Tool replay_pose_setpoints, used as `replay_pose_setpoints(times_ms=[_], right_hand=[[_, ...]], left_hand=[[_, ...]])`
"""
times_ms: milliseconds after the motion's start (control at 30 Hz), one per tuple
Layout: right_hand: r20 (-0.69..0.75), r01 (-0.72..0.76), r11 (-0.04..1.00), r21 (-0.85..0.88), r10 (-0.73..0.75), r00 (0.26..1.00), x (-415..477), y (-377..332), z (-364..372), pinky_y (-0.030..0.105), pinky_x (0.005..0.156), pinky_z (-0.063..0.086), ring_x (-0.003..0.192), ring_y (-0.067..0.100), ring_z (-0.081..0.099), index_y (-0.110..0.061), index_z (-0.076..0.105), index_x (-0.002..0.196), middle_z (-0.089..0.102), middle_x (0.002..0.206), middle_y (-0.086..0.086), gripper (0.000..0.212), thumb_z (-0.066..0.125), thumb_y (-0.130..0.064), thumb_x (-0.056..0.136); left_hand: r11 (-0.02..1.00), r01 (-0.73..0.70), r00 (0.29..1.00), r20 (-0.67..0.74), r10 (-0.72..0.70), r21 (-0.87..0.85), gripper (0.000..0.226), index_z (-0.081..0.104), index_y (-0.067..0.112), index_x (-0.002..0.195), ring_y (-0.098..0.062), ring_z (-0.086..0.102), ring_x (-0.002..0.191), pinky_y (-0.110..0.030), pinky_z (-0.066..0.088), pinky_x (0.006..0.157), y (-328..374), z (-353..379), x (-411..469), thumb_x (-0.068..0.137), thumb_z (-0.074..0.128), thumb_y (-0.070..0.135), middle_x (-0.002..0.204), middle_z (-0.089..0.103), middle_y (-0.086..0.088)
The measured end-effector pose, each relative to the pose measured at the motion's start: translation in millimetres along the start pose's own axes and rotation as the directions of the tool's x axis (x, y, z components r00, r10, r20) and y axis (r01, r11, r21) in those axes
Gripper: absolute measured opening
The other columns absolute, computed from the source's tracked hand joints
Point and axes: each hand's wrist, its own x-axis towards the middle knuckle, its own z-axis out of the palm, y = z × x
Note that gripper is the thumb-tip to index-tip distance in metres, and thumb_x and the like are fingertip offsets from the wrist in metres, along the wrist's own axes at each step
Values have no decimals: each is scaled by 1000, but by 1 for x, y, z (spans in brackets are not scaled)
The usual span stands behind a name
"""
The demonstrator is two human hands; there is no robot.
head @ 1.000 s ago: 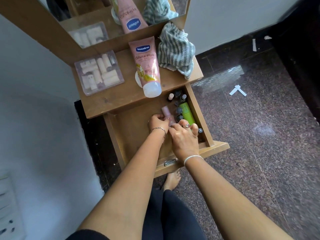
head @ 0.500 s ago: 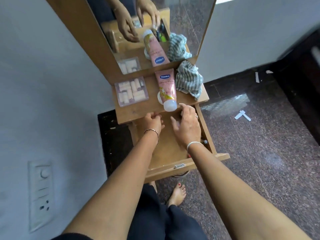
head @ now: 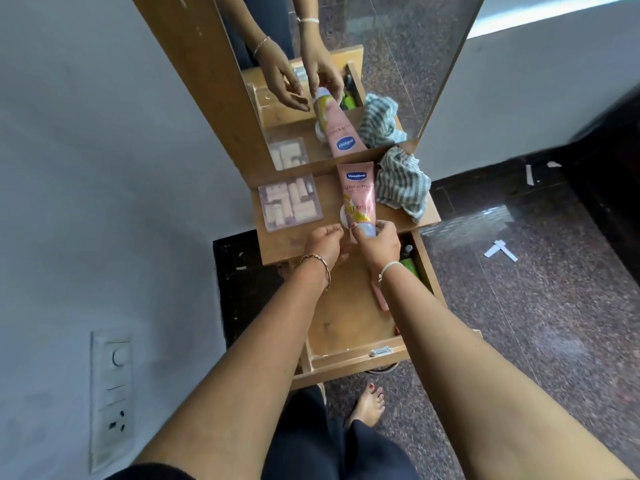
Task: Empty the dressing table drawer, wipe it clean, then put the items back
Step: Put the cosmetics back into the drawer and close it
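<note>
Right hand point(head: 379, 244) curled round the white cap end of the pink lotion tube point(head: 358, 192) — the tube lies flat on the dressing-table top point(head: 294, 242), its body pointing toward the mirror point(head: 398, 64). Left hand point(head: 323, 242) just beside, fingers loosely bent, holding nothing; open drawer point(head: 346, 320) below both wrists.

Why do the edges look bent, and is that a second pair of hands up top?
Head view: the wide-angle lens bows the mirror frame and wall; the upper hands are reflections of the left hand and the right hand, which grips the lotion tube; a glare patch whitens the floor.
</note>
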Motion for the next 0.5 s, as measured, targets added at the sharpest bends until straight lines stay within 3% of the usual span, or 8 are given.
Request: replay_pose_setpoints(times_ms=[133, 267, 400, 500], right_hand=[[-44, 57, 989, 140, -52, 998, -11, -4, -10, 29, 81, 52, 83, 9, 59, -17, 52, 114, 63, 106, 3, 41, 70, -34, 82], [-19, 122, 964, 235, -121, 992, -31, -10, -38, 11, 70, 48, 85, 3, 60, -19, 54, 118, 62, 100, -4, 39, 68, -31, 85], [22, 85, 922, 378, -101, 995, -53, -3, -68, 34, 85, 55, 97, 20, 65, -18, 58, 113, 66, 108, 11, 30, 70, -23, 85], [78, 10, 866, 500, -57, 995, -64, 10, -90, 32, 78, 53, 87, 19, 64, -15, 60, 110, 66, 104, 12, 30, 73, -18, 84]], left_hand=[[999, -28, 1000, 12, 28, -36, 20, 55, 21, 80, -14, 60, 69, -29, 50, 66, 9, -3, -6, 95, 49, 9, 78, 61, 2], [996, -66, 998, 2, 67, -61, 16, 55, 19, 83, -14, 59, 67, -28, 49, 64, 19, -9, -21, 94, 51, 9, 79, 61, 1], [992, -93, 996, -5, 93, -89, 10, 56, 17, 88, -13, 61, 65, -28, 51, 65, 22, -11, -41, 94, 52, 11, 80, 62, 0], [986, -92, 996, -9, 92, -140, 7, 56, 17, 96, -13, 61, 69, -30, 51, 68, 19, -10, -58, 96, 50, 20, 86, 62, 0]])
